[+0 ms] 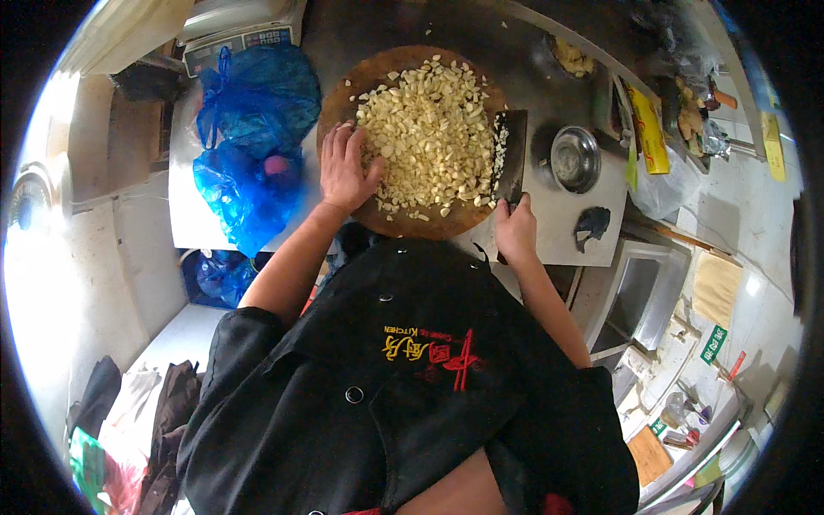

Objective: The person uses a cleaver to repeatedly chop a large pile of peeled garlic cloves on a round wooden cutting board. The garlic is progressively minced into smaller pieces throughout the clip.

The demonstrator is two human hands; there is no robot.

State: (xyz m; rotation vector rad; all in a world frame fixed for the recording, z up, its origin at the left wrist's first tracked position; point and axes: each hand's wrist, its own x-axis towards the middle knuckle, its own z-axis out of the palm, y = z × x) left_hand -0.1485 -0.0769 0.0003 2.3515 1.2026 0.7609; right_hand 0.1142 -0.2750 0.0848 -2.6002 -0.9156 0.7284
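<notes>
A round wooden chopping block (412, 226) bears a broad heap of peeled, roughly chopped garlic (431, 129). My left hand (347, 168) lies palm down against the heap's left side, thumb spread from the fingers; what is beneath the palm is hidden. At the right edge of the block, my right hand (517, 225) grips the handle of a cleaver (515, 154). Its dark, wide blade points away from me, with small garlic bits stuck along the side nearest the heap.
Blue plastic bags (257, 103) sit left of the block, before a digital scale (241, 42). On the right are a metal bowl (575, 159) and a crumpled black item (591, 226). A yellow box (647, 132) stands farther right, above a sink (634, 296).
</notes>
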